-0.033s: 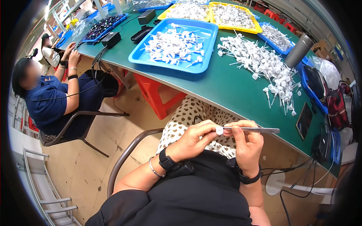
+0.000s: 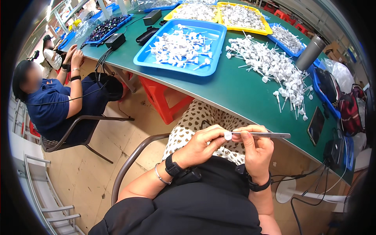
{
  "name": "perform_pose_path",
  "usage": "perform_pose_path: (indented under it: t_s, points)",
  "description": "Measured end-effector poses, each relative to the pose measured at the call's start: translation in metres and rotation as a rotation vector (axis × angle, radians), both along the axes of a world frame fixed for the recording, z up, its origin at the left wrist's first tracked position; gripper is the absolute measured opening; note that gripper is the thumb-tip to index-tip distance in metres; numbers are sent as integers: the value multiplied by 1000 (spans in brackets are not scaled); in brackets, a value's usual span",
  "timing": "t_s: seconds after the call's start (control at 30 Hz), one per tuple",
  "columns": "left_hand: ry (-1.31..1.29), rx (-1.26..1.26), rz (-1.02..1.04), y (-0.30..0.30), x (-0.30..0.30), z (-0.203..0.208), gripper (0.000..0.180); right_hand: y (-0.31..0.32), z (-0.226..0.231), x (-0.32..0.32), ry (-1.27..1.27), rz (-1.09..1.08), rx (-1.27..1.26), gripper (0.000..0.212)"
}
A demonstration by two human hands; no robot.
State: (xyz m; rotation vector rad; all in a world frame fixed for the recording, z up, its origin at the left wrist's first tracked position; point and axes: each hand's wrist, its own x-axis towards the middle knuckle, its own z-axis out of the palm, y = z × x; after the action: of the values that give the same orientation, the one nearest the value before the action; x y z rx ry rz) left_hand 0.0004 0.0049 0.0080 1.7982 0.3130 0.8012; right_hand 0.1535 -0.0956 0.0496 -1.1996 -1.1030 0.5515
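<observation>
Above my lap, my left hand (image 2: pixel 203 144) pinches a small white plastic part (image 2: pixel 228 135) with a round, flat head. My right hand (image 2: pixel 256 150) is closed on slim grey metal tweezers (image 2: pixel 272 135), their blunt end pointing right. The tips meet the white part or lie close beside it; my fingers hide the exact contact. On the green table (image 2: pixel 203 87) ahead stands a blue tray (image 2: pixel 215 62) with many white stemmed pieces. A loose heap of similar white pieces (image 2: pixel 270 58) lies to its right.
Yellow trays (image 2: pixel 261 29) of white pieces stand farther back. A grey metal cylinder (image 2: pixel 310 53), a phone (image 2: pixel 315 125) and a black box with cables (image 2: pixel 333 152) are at the right. To the left, a co-worker (image 2: pixel 51 98) sits on a chair. A red stool (image 2: pixel 158 98) stands below the table.
</observation>
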Motion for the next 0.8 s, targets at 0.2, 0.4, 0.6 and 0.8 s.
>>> perform_pose_path:
  t_s: [0.2,0.4,0.6,0.8]
  points:
    - [1,125,71,0,1,-3,20,0,2,-1,-49,-39,-56,12]
    - [12,140,107,0,2,-6,19,2,-2,-4,-2,-64,-55,12]
    - [33,144,101,0,0,-5,17,2,-2,-5,-53,-79,-71,12]
    - [22,136,99,0,1,-5,16,2,-1,-6,-69,-89,-48,10]
